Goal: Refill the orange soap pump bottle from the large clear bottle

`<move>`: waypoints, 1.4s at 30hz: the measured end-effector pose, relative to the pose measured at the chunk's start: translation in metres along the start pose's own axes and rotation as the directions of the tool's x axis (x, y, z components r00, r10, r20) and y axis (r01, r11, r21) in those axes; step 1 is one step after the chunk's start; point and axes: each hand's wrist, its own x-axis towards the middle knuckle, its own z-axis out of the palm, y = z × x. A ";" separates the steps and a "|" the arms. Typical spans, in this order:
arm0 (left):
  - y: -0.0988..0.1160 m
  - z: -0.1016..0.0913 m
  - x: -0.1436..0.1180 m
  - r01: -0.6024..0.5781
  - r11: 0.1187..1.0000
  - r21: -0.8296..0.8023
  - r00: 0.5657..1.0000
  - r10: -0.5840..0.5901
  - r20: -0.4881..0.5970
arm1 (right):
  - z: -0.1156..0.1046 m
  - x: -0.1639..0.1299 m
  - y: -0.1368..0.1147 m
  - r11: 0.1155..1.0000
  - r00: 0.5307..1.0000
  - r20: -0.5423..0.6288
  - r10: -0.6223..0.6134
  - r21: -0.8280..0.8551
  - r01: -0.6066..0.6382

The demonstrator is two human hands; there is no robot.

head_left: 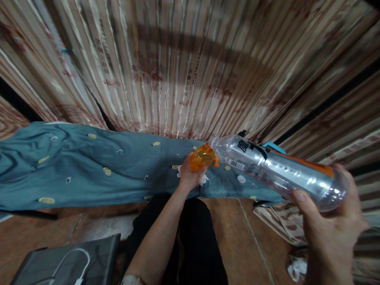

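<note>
From the head view, the right hand (332, 233) is closing its grip around the base end of a clear bottle (279, 170), thumb on top and fingers wrapping underneath. The bottle is lying nearly level in the air, mouth pointing left and slightly up, over the right end of the blue cloth (89, 166). It is looking empty or close to it; no liquid is showing through the clear wall, though glare is making that hard to judge.

The left hand (190, 176) is gripping a small orange cup (202, 157), fingers curled round it from below. The cup is sitting right at the bottle's mouth, touching or just beside it. Whether anything is flowing between them cannot be told, and the cup's level is not readable through the orange plastic.

As a judgement, the two are already brought together mouth to mouth, so lining up is done; how much has passed across, and what is left, is not showing.

A striped curtain (178, 67) is hanging behind the cloth. A dark case (59, 261) with a white cable (74, 261) is lying on the floor (237, 245) at lower left.
</note>
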 end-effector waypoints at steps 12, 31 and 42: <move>0.004 -0.002 0.000 0.010 0.999 0.031 1.000 -0.010 -0.009 | -0.004 -0.002 -0.003 0.992 0.998 -0.003 -0.066 -0.106 0.066; -0.002 -0.002 0.002 0.009 0.998 0.055 0.999 -0.006 -0.040 | -0.002 -0.005 0.004 0.999 1.000 0.030 0.002 -0.048 0.000; 0.000 -0.003 0.003 -0.001 0.998 0.058 1.000 0.002 -0.025 | -0.001 -0.005 -0.001 0.998 0.999 0.035 -0.004 -0.056 0.006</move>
